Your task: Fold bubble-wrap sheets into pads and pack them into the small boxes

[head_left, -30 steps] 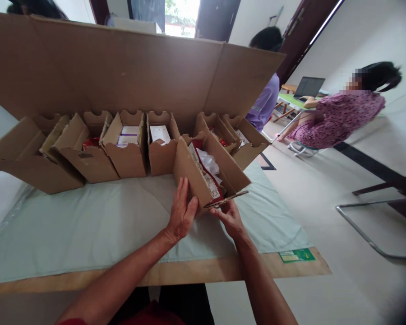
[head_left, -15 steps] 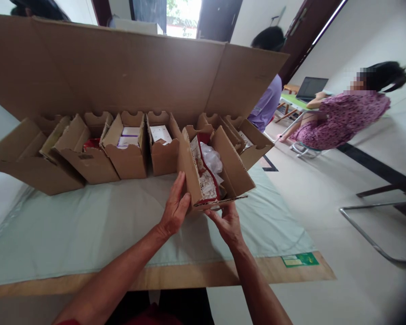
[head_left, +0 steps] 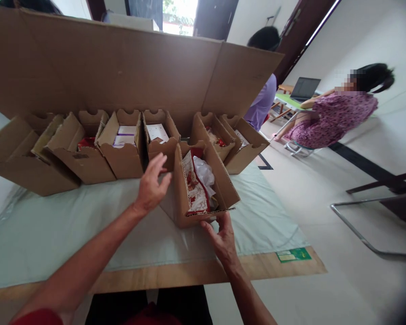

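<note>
An open brown cardboard box stands on the pale green table cover, pulled out of a row of like boxes. Inside it I see a red-and-white patterned packet and a crumpled white plastic bag. My right hand grips the box's near bottom edge with fingers curled. My left hand hovers beside the box's left wall, fingers spread, holding nothing.
A row of small open cardboard boxes with white and red contents lines a large cardboard sheet standing behind. A person in purple and a seated person in a patterned dress with a laptop are at right. A metal chair frame stands on the floor.
The box came down from its tilt and closer to me on the table. My left hand let go of its left wall and lifted away, opening. My right hand stayed at the front edge.
</note>
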Demonstrator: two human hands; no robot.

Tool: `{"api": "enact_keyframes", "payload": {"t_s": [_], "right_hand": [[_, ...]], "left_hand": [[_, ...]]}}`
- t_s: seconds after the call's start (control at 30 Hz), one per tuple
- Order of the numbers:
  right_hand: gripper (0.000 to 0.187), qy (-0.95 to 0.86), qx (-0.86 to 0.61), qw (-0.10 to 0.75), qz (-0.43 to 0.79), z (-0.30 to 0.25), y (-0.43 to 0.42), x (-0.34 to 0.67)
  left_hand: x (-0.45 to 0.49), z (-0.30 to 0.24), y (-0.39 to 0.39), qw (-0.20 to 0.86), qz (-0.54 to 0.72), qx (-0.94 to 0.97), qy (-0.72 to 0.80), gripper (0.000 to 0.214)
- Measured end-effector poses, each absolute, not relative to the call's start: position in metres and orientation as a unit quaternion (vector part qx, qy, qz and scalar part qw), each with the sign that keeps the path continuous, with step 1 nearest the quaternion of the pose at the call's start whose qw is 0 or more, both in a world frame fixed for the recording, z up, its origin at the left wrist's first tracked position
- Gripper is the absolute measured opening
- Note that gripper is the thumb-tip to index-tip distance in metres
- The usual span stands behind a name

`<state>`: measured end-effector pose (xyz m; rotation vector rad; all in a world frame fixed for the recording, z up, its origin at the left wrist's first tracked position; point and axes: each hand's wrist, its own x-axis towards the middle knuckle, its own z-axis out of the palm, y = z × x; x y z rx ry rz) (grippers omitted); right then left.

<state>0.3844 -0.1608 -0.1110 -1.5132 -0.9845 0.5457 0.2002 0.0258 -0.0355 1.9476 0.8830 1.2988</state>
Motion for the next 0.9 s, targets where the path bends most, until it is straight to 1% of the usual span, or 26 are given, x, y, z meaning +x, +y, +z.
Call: {"api": "enact_keyframes", "payload": {"t_s": [0.07,0.13,0.2,0.27,0.37,0.5,0.6,0.67,0.7,0.77,0.83,0.9], "right_hand": [[0.048,-0.423,-0.652,0.59,0.219,-0.111,-0.162,0.381],[0.054,-0.421,-0.651,0.595,0.212,-0.112,-0.162,0.379],[0.058,-0.418,-0.647,0.599,0.217,-0.113,-0.162,0.38],[0.059,-0.409,-0.648,0.6,0.228,-0.114,-0.161,0.381],[0.058,-0.394,-0.654,0.599,0.239,-0.114,-0.159,0.381],[0.056,-0.392,-0.668,0.591,0.225,-0.116,-0.157,0.381],[0.052,-0.397,-0.675,0.579,0.228,-0.114,-0.158,0.382],[0.045,-0.418,-0.671,0.566,0.234,-0.109,-0.158,0.384],[0.041,-0.431,-0.669,0.558,0.234,-0.105,-0.158,0.386],[0.04,-0.454,-0.664,0.55,0.226,-0.098,-0.156,0.389],[0.044,-0.472,-0.658,0.545,0.217,-0.093,-0.154,0.392],[0.05,-0.486,-0.665,0.529,0.203,-0.091,-0.154,0.393]], "left_hand": [[0.211,-0.009,0.06,0.231,0.468,0.765,0.378,0.056],[0.222,0.013,0.086,0.149,0.387,0.801,0.431,0.058],[0.228,0.029,0.102,0.086,0.293,0.825,0.476,0.048],[0.225,0.038,0.112,0.046,0.229,0.832,0.504,0.038],[0.211,0.045,0.119,0.009,0.214,0.828,0.519,0.034],[0.189,0.042,0.107,-0.018,0.252,0.835,0.489,0.032],[0.176,0.016,0.066,0.016,0.329,0.829,0.452,0.036],[0.169,-0.013,0.026,0.091,0.387,0.819,0.414,0.041],[0.167,-0.029,0.005,0.125,0.409,0.81,0.401,0.047],[0.165,-0.059,-0.036,0.195,0.403,0.804,0.391,0.059],[0.168,-0.082,-0.068,0.288,0.367,0.809,0.357,0.077],[0.177,-0.096,-0.088,0.365,0.341,0.803,0.326,0.088]]}}
